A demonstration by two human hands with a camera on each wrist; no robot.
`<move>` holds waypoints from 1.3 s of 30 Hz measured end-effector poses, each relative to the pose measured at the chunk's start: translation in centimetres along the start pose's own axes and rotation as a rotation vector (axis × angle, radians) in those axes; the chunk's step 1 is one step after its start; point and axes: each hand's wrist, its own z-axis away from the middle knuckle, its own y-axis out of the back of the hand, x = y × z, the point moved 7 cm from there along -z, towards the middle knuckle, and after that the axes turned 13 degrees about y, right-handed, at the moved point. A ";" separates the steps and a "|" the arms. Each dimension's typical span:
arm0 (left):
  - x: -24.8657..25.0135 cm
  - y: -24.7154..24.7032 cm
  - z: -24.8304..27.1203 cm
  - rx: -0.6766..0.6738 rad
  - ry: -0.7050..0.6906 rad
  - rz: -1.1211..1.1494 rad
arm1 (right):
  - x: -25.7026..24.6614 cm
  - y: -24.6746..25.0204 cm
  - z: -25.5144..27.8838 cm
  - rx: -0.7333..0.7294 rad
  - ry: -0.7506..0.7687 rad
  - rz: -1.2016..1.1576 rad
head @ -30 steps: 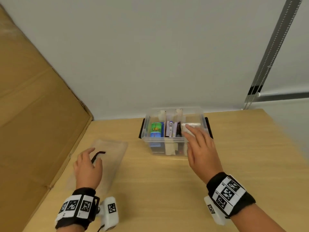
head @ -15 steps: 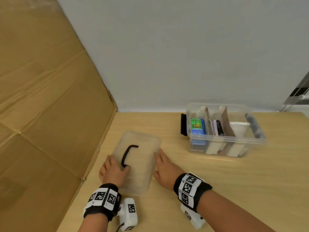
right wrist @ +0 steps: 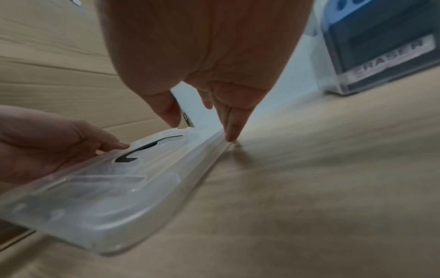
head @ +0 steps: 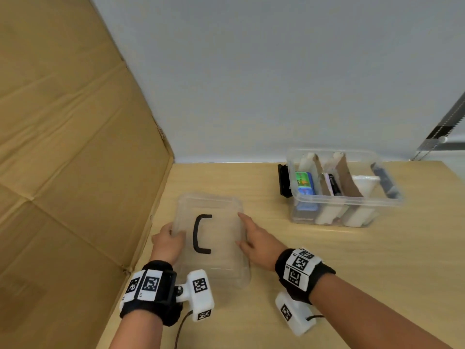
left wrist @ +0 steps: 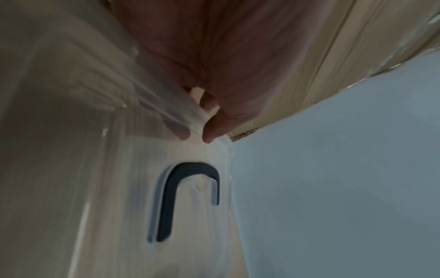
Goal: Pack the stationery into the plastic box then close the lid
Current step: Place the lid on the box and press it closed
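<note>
- A large sheet of cardboard (head: 63,147) is filling the left side of the head view, leaning up from the edge of the wooden table (head: 327,260).
- The left hand (head: 167,241) is gripping the left edge of the clear lid (head: 221,248), low and left of centre in the head view; the left wrist view is showing the thumb on top and fingers underneath, pinching the rim.
- The lid is lying with its black handle (head: 200,234) facing up, and in the right wrist view its near end is appearing raised off the table, though blur is making this hard to judge.
- The right hand (head: 256,244) is holding the lid's right edge, thumb on the top face and fingers pointing down along the side, their tips reaching the table.
- The plastic box (head: 344,190) is sitting open at the right of the head view, well apart from the lid, with a black latch (head: 284,181) on its left end.
- Inside, cardboard dividers (head: 347,175) are splitting it into compartments: a green and blue eraser pack (head: 304,183) in the left one, dark pens (head: 333,183) in the middle, something white on the right.
</note>
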 end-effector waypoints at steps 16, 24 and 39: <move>15.9 -5.7 21.6 0.081 -1.168 -0.232 | -6.2 22.8 11.3 0.825 0.321 0.439; 17.1 -10.2 21.3 0.306 -0.986 0.010 | 1.2 27.7 18.5 1.159 0.331 0.090; 19.0 -21.8 11.4 0.021 -0.520 -0.243 | 12.8 27.7 13.0 0.656 -0.437 0.233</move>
